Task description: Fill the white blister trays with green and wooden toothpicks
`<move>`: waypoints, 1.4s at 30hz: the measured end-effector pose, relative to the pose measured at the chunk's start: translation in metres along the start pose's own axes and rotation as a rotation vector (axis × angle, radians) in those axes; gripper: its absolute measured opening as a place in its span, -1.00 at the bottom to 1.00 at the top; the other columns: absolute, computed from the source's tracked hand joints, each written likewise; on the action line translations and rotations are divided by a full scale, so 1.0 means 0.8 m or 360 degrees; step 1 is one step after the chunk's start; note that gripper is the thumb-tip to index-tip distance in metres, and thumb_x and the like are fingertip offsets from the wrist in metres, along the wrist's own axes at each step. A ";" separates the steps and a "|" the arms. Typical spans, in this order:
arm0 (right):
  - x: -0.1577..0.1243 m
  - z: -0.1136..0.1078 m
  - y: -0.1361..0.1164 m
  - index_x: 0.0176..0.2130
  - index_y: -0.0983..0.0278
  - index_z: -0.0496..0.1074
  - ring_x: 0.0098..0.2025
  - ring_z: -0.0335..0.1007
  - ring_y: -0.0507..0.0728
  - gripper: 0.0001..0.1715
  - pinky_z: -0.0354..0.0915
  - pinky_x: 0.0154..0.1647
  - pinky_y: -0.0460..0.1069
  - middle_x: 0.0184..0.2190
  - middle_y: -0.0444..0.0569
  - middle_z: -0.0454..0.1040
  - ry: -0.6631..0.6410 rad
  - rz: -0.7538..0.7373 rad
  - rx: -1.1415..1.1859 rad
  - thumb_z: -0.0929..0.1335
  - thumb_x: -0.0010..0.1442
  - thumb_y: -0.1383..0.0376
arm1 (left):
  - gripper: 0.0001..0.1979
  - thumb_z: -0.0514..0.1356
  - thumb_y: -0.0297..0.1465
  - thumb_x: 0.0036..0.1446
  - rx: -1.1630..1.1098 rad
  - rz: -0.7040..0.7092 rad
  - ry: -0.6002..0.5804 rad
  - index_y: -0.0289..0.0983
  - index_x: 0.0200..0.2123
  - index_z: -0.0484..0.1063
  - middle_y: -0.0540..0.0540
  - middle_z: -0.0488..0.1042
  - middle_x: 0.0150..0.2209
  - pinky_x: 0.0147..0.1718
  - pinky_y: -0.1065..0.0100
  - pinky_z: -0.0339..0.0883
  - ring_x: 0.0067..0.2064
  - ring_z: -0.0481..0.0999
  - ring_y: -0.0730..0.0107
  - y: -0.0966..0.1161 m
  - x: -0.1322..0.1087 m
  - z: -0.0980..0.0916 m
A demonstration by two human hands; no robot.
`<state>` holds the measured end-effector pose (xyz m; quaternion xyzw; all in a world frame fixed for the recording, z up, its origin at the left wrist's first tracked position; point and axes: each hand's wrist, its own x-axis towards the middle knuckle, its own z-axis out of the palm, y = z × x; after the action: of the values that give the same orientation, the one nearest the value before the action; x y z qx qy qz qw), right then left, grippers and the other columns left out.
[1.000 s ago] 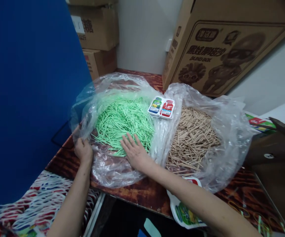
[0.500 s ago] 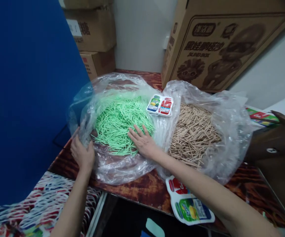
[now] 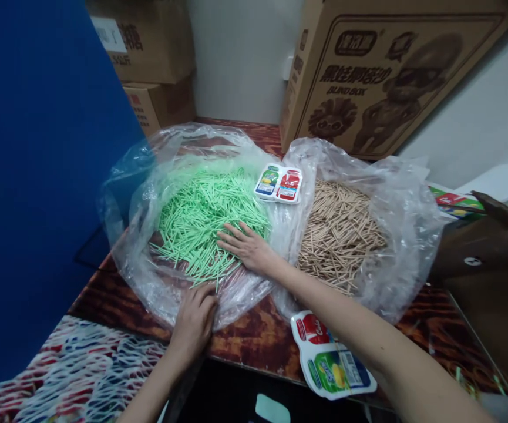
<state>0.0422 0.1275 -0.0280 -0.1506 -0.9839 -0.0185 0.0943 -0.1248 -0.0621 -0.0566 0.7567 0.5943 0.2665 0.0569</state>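
Green sticks: we see a loose heap of green sticks (image 3: 212,214) near centre, towards 9 o'clock, in an open clear bag (image 3: 236,301) on the worktop (image 3: 254,343).
Right hand: the right hand (image 3: 251,249) lies at the heap's near right side, just below centre at 6 o'clock; its grip is apart, fingers spread flat.
Left hand: the left hand (image 3: 194,320) is at 7 o'clock, fingers curled over the bag's near edge; we cannot tell whether its grip is clamped on the film.
Brown sticks: brown sticks (image 3: 342,232) fill a second bag (image 3: 412,235) at 3 o'clock.
Step in hand: we judge it to be handling the green heap and its bag together.
Next move: we think it calls for gentle fingers, since loose sticks may slide on slack film.
Since half a second ago: the left hand has left the bag's left side, at 8 o'clock, for the near edge; the right hand remains on the heap.
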 end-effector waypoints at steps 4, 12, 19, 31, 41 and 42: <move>0.007 -0.016 -0.047 0.21 0.39 0.22 0.38 -0.22 0.29 -0.42 -0.22 0.34 0.32 0.30 0.16 0.10 -0.0041 0.0227 -0.0001 0.24 0.20 0.41 | -0.82 0.01 -0.56 0.20 -0.0003 -0.0010 -0.0004 -0.24 -0.27 0.37 -0.21 0.42 0.00 0.03 0.01 0.28 0.08 0.34 0.12 0.001 -0.003 0.003; 0.005 0.013 -0.036 0.33 0.48 -0.14 0.40 -0.51 0.33 -0.22 -0.19 0.31 0.34 0.37 0.31 -0.20 0.0495 0.1173 -0.0004 0.22 0.29 0.22 | -0.85 0.02 -0.53 0.22 -0.0067 -0.0012 -0.0009 -0.23 -0.25 0.37 -0.20 0.41 0.01 0.05 0.02 0.27 0.10 0.33 0.13 -0.003 -0.003 0.003; -0.011 0.006 -0.005 0.31 0.32 -0.04 0.40 -0.48 0.31 -0.27 -0.17 0.30 0.35 0.39 0.18 -0.28 0.0427 0.1034 0.0102 0.26 0.25 0.24 | -0.82 0.04 -0.54 0.20 -0.0077 -0.0059 -0.0014 -0.22 -0.26 0.40 -0.18 0.42 0.03 0.05 0.02 0.27 0.11 0.34 0.13 0.003 -0.003 0.000; 0.090 0.027 -0.093 0.19 0.41 0.22 0.37 -0.16 0.27 -0.49 -0.19 0.35 0.26 0.28 0.22 0.13 0.0068 -0.0292 0.0080 0.20 0.28 0.33 | -0.91 0.08 -0.43 0.20 0.0118 -0.0351 0.0219 -0.23 -0.27 0.38 -0.19 0.46 -0.15 -0.06 0.06 0.30 -0.10 0.43 0.13 -0.015 -0.016 -0.021; 0.167 0.049 -0.104 0.23 0.49 0.14 0.35 -0.16 0.40 -0.43 -0.30 0.29 0.40 0.27 0.38 0.09 0.0161 0.0343 0.0056 0.19 0.29 0.29 | -0.92 0.08 -0.44 0.19 0.0167 -0.0446 0.0187 -0.20 -0.32 0.37 -0.18 0.43 -0.21 -0.17 0.09 0.30 -0.17 0.40 0.13 -0.012 -0.014 -0.017; 0.170 0.050 -0.110 0.23 0.49 0.13 0.35 -0.16 0.41 -0.41 -0.34 0.29 0.42 0.27 0.39 0.07 0.0175 0.0374 0.0075 0.21 0.28 0.29 | -0.93 0.09 -0.43 0.19 0.0162 -0.0452 0.0189 -0.20 -0.32 0.37 -0.18 0.43 -0.21 -0.17 0.09 0.30 -0.17 0.39 0.13 -0.012 -0.014 -0.017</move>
<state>-0.1191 0.0861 -0.0420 -0.2614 -0.9530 0.0074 0.1532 -0.1411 -0.0729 -0.0526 0.6498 0.7103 0.2697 0.0204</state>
